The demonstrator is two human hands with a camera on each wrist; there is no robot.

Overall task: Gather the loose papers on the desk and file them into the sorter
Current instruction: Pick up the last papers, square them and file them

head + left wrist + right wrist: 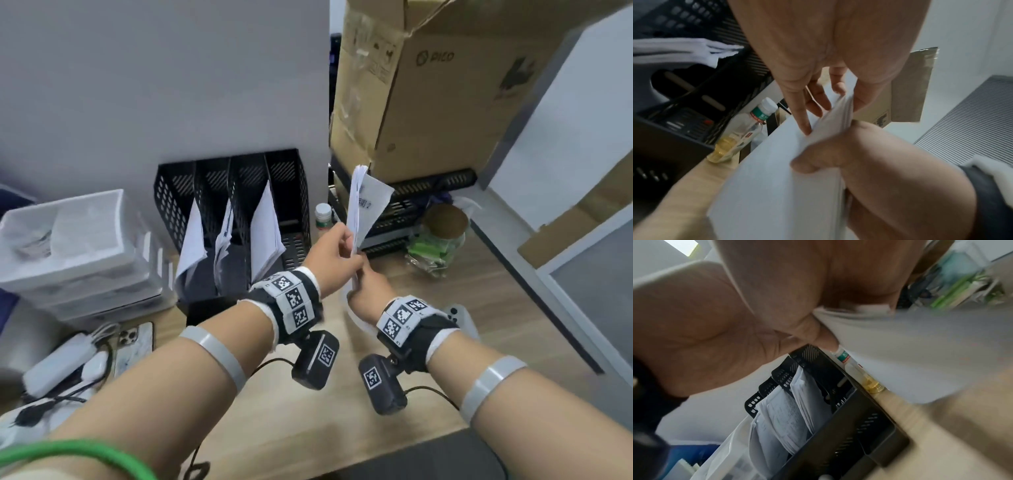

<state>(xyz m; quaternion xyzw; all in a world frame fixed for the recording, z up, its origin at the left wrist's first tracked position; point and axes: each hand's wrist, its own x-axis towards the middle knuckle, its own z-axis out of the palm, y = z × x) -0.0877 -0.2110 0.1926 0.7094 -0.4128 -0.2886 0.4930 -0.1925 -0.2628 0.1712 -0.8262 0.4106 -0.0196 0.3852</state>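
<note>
Flopping at its free top corner, the thin, limp stack of papers [363, 209] stands upright just right of the black sorter [233, 205], pinched at its lower edge by left hand [334, 250] and right hand [366, 291], best supported low, with the sorter's rightmost slot apparently free beside the small bottle [322, 219].

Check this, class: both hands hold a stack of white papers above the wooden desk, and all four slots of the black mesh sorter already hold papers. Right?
Not quite. Both hands hold the stack of white papers, but the black mesh sorter has papers in three slots only; the head view shows its rightmost slot empty.
</note>
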